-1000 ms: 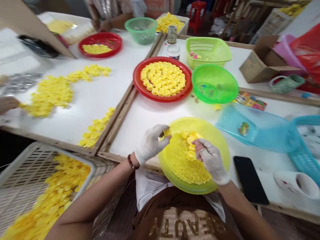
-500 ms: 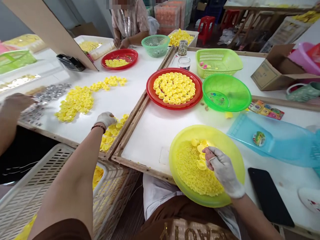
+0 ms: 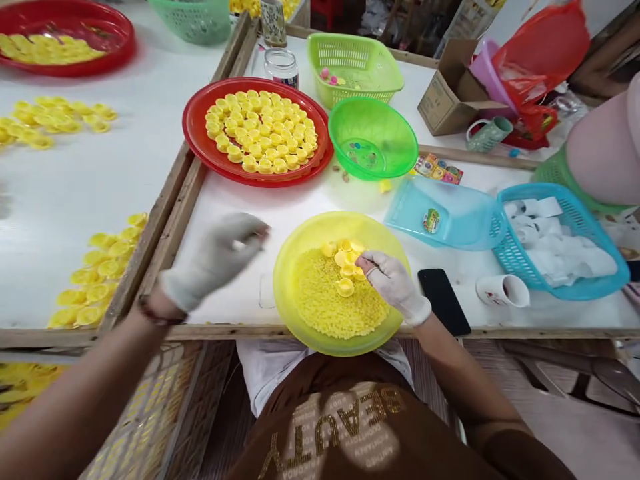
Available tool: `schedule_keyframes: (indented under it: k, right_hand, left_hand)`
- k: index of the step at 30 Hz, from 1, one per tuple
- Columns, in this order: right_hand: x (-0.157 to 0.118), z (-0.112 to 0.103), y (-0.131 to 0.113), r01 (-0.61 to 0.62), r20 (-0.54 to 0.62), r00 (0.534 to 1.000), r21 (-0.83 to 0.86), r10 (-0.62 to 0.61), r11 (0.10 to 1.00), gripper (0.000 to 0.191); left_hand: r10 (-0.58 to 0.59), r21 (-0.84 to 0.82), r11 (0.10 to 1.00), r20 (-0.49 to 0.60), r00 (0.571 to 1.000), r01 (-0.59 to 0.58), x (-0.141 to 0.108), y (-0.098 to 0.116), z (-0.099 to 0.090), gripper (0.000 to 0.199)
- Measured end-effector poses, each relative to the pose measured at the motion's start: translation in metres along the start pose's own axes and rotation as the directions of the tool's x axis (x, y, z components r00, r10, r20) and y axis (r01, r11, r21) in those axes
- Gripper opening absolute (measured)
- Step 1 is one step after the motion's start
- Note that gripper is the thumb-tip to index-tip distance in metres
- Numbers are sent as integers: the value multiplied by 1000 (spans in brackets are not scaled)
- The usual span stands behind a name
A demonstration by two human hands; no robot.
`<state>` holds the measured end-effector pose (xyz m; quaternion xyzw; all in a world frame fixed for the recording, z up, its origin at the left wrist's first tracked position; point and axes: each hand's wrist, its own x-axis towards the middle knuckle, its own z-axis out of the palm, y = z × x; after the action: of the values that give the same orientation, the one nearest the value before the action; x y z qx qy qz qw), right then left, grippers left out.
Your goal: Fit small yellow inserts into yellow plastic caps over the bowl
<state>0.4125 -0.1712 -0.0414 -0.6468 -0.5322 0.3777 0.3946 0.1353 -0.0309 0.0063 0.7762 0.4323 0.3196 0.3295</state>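
My left hand (image 3: 215,257), in a white glove with bare fingertips, hangs blurred over the white table between the wooden divider and the yellow bowl. Its thumb and fingers curl toward each other; whether anything is between the tips is too blurred to tell. My right hand (image 3: 393,280), gloved too, is over the right part of the yellow bowl (image 3: 287,293), fingertips pinched beside small yellow cups (image 3: 345,287). What they pinch is too small to make out. Tiny yellow pieces (image 3: 335,317) fill the bowl under the cups. Behind it, a red tray (image 3: 197,133) carries many yellow cups.
A green bowl (image 3: 373,137), a lime basket (image 3: 355,67) and a glass jar (image 3: 281,67) stand behind. At right are a blue tray (image 3: 450,217), a phone (image 3: 443,300), a white mug (image 3: 503,291) and a blue basket (image 3: 575,290). More yellow cups (image 3: 100,273) lie left of the wooden divider (image 3: 170,213).
My left hand has moved right, from the cups left of the divider to beside the yellow bowl. The view has turned right. My right hand remains at the cups in the bowl.
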Motion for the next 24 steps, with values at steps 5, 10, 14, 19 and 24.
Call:
schedule_keyframes:
  k: [5,10,14,19,24]
  right_hand:
    - [-9,-6,2,93,91,993,-155,-79,984,23]
    - [-20,1,9,171,220,974,-535,-60,827,21]
    - [-28,31,-2,258,355,934,-740,36,621,25]
    - [-28,63,-7,243,443,893,-617,76,749,26]
    - [-16,43,2,141,389,921,-390,24,910,14]
  left_hand:
    - [-78,17,997,231,970,76,-17,35,101,34]
    - [-88,59,996,280,956,74,-21,33,126,34]
    - [-87,121,991,290,953,53,-22,17,103,30]
    - [-30,114,993,217,976,6,-37,5,97,23]
    - [-4,107,994,188,982,-17,-49,4,107,24]
